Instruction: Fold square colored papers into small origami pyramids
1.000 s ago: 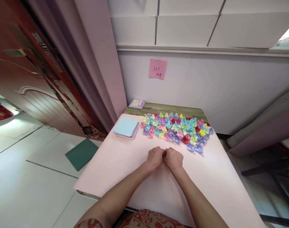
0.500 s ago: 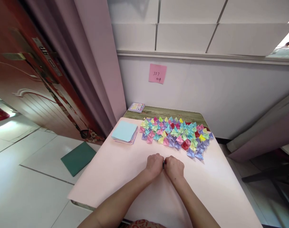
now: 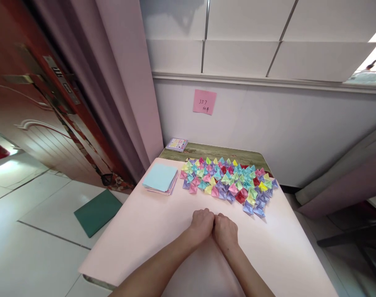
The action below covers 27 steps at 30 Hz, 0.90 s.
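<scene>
Curled into a fist, my left hand [image 3: 203, 223] meets my right hand [image 3: 225, 232], also closed, over the near middle of the pink-covered table [image 3: 172, 222]. Their knuckles touch or nearly touch. Whatever the fingers may hold is hidden. Beyond my hands lie rows of small folded paper shapes [image 3: 233, 189] in purple, pink, yellow, green, blue and red, with pointed tops. To the left rests a stack of square paper sheets [image 3: 160, 176], light blue on top with pink edges below.
A small pile of printed packets [image 3: 177, 144] sits at the table's back left corner, on bare wood-patterned top. The wall behind bears a pink note [image 3: 204, 102]. A green flat board [image 3: 98, 213] lies on the floor at left, near a red door [image 3: 36, 111] and a purple curtain [image 3: 126, 82].
My hands have closed together; the small dark thing seen between them before is now out of sight. The whole view has shifted slightly, so the table sits lower.
</scene>
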{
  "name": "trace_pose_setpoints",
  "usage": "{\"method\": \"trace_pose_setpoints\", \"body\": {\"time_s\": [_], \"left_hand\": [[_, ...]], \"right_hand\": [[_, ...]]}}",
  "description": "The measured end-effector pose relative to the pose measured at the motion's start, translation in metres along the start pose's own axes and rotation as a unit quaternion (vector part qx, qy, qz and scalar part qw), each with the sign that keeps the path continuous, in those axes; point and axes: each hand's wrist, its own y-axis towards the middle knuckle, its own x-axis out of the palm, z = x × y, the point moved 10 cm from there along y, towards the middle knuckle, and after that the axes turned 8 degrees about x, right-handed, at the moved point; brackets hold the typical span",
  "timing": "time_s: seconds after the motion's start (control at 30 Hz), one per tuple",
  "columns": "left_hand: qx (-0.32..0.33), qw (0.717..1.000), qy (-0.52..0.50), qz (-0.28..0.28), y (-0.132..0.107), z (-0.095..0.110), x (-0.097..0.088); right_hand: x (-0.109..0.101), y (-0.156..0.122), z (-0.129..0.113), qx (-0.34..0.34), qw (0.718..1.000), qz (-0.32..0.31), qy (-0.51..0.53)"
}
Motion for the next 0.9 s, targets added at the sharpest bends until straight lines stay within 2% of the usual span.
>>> {"method": "trace_pose_setpoints", "body": {"time_s": [0.13,0.37,0.53,0.63,0.73,0.83,0.9], "left_hand": [[-0.021,1.000,-0.013,0.005,0.002,-0.005,0.005],[-0.061,0.997,-0.048,0.025,0.000,-0.016,0.006],[-0.032,0.996,-0.065,0.045,-0.010,-0.012,-0.002],[-0.005,0.995,-0.078,0.057,-0.013,-0.014,-0.006],[0.016,0.979,-0.161,0.122,-0.016,-0.027,-0.017],[0.013,0.940,-0.269,0.210,-0.023,-0.054,-0.030],[0.003,0.931,-0.281,0.234,-0.027,-0.070,-0.032]], "right_hand": [[0.005,0.001,0.001,-0.002,1.000,-0.011,0.008],[0.003,0.001,0.000,-0.018,1.000,0.010,0.000],[-0.001,-0.003,0.005,-0.007,1.000,0.016,0.008],[-0.006,-0.006,0.016,0.015,0.999,0.020,0.032],[-0.015,-0.008,0.035,0.049,0.993,0.022,0.104],[-0.021,-0.007,0.057,0.082,0.982,0.027,0.168],[-0.024,-0.004,0.070,0.094,0.976,0.033,0.194]]}}
